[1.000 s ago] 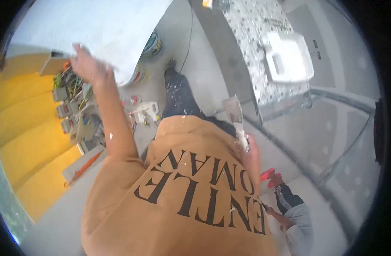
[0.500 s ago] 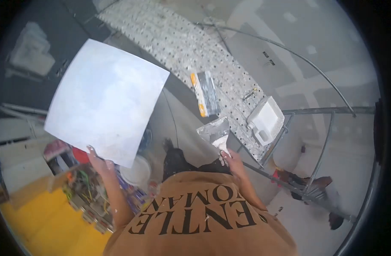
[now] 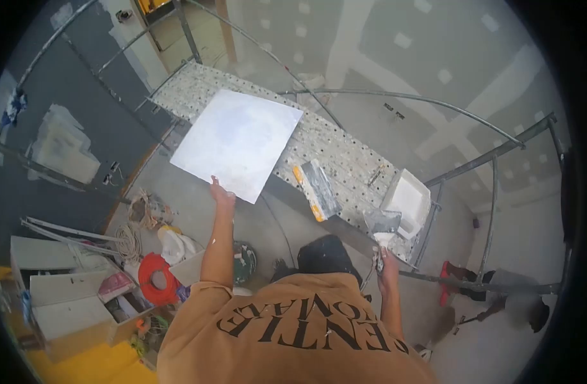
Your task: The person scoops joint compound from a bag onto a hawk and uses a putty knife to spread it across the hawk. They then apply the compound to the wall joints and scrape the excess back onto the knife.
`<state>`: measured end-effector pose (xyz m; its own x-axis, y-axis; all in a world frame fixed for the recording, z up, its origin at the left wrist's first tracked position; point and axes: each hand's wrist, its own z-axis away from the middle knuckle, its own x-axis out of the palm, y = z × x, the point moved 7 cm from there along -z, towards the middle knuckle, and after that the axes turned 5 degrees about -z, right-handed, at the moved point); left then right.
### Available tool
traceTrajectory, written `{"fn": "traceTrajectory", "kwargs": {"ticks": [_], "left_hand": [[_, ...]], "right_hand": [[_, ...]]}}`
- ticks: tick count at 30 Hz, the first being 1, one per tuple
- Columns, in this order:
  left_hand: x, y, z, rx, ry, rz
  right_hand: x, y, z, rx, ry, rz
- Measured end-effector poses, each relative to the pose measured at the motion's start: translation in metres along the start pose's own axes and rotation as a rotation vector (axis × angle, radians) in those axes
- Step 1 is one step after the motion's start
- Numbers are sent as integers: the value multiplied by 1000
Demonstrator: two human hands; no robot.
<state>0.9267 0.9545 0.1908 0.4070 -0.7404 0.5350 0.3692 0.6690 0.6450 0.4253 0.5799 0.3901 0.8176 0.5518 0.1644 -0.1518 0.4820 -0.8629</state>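
My left hand grips the near edge of a large white square panel, which overlaps the far-left part of the perforated scaffold plank in this view. In my right hand is a putty knife, fingers wrapped round its whitish handle. Its wide, smeared blade points away from me and overlaps the near corner of a white plastic tray on the plank. Left of that blade, a broad finishing knife with yellow end pieces rests at the plank's near edge.
Metal scaffold rails curve around the plank. On the floor to the left are an orange coil, a coil of rope and a white cabinet. Another person is below on the right. A patched grey wall stands ahead.
The view has swung round. My left hand has brought the white panel over the plank, and my right hand has carried the putty knife right, up to the tray.
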Motion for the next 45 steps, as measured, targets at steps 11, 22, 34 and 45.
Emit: {"fn": "traceTrajectory", "kwargs": {"ticks": [11, 22, 34, 45], "left_hand": [[52, -21, -96, 39, 148, -150], [-5, -10, -187, 130, 31, -349], [0, -146, 51, -964, -450, -675], [89, -267, 162, -1311, -811, -1047]], "right_hand": [[-33, 9, -73, 7, 39, -46], [-36, 22, -148, 174, 22, 13], [-17, 69, -71, 42, 367, -299], [31, 51, -37, -11, 418, -296]]}}
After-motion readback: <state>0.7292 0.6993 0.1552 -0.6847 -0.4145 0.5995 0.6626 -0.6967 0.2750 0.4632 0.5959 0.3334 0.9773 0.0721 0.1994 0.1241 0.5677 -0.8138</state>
